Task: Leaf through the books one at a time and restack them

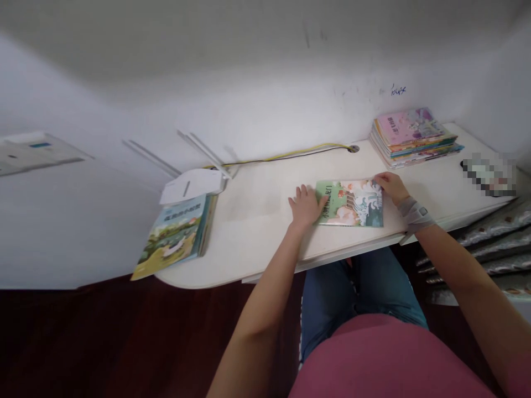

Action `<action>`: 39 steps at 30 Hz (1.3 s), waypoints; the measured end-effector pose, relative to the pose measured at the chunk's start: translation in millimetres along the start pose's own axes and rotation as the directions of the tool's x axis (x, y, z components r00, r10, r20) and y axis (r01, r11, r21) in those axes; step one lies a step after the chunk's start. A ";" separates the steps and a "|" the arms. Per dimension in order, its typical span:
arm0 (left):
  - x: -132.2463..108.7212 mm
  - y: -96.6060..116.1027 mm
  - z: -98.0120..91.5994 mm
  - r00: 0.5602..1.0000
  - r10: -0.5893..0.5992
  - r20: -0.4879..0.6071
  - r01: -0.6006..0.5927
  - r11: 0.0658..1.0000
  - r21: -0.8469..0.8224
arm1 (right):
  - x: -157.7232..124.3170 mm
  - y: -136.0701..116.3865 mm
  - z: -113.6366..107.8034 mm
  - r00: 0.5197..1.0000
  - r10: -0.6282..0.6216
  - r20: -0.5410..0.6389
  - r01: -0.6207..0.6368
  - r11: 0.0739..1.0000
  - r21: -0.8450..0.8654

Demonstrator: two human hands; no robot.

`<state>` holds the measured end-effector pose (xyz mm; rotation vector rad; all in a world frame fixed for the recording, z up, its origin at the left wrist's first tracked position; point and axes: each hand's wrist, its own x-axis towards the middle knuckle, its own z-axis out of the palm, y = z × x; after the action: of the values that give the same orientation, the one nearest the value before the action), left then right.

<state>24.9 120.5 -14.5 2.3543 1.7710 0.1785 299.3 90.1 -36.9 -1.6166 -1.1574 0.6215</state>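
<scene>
A thin picture book (352,203) with a green, peach and blue cover lies closed on the white desk in front of me. My left hand (305,207) rests flat at the book's left edge, fingers spread, its thumb against the cover. At the book's upper right corner, my right hand (392,187) has its fingertips closed on the edge. A clear wrap and a watch-like band circle the right wrist. What the right fingertips do under the cover is hidden.
A stack of books (410,132) stands back right, near a blurred dark-edged object (489,174). On the left, more books (178,232) overhang the desk (257,243) beside a white router (193,187). Yellow and black cables (286,157) run along the wall into a hole.
</scene>
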 end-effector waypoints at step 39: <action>5.6 75.7 29.9 0.973 0.216 0.085 -0.222 0.972 0.071 | 32.2 -15.2 32.9 0.986 -0.123 0.115 0.168 0.676 -0.717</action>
<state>103.7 103.3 -26.9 2.5747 1.5081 0.0465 279.3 133.7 -30.1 -2.1381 -1.6953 0.0707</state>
